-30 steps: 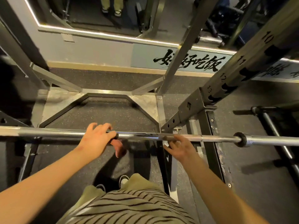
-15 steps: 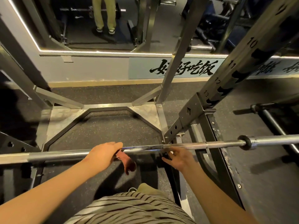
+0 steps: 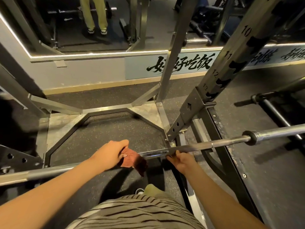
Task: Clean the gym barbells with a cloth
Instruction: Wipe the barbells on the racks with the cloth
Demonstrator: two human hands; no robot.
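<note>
A long steel barbell [image 3: 214, 143] runs across the view in front of me, tilted up to the right, with a collar [image 3: 251, 138] near its right end. My left hand [image 3: 110, 153] grips the bar with a reddish-brown cloth [image 3: 132, 160] wrapped under the fingers; a corner of the cloth hangs down below the bar. My right hand [image 3: 180, 160] holds the bar from below, a short way to the right of the cloth. A shiny stretch of bar shows between the two hands.
A power rack surrounds me: a numbered slanted upright [image 3: 231, 66] at right, a grey post [image 3: 173, 55] behind it, steel base plates [image 3: 56, 124] on dark rubber flooring. A mirror [image 3: 99, 22] at the back reflects a person's legs. Another bar [image 3: 277, 113] lies at right.
The bar's right end has risen and its left end dropped in view. My left hand with the cloth has slid to the right along the bar, closer to my right hand.
</note>
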